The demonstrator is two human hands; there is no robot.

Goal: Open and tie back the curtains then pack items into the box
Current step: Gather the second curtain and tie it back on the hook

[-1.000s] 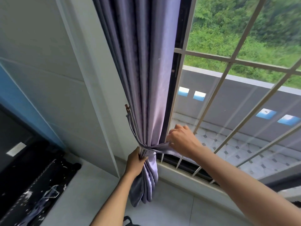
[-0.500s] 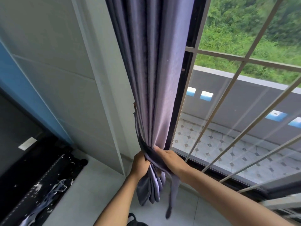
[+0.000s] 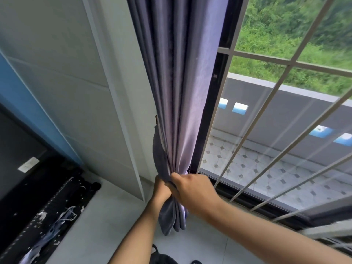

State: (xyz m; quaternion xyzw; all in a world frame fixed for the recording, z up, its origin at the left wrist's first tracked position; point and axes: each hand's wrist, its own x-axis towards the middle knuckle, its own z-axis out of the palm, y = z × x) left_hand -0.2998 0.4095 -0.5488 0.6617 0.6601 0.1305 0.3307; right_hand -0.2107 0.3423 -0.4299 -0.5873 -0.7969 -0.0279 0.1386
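Beside window [image 3: 266, 115] | curtain [image 3: 182, 92] bunched, hanging vertically | left hand [image 3: 162, 189], right hand [image 3: 192, 191] grip clamped round curtain near hem

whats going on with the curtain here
A person is tying back a purple curtain beside a barred window. The curtain is gathered into a bunch against the window frame. Both hands grip it low down: the left hand holds the bunch from the wall side, and the right hand closes over the tie-back band wrapped around the folds. Whether the band is fastened cannot be seen. No box is in view.
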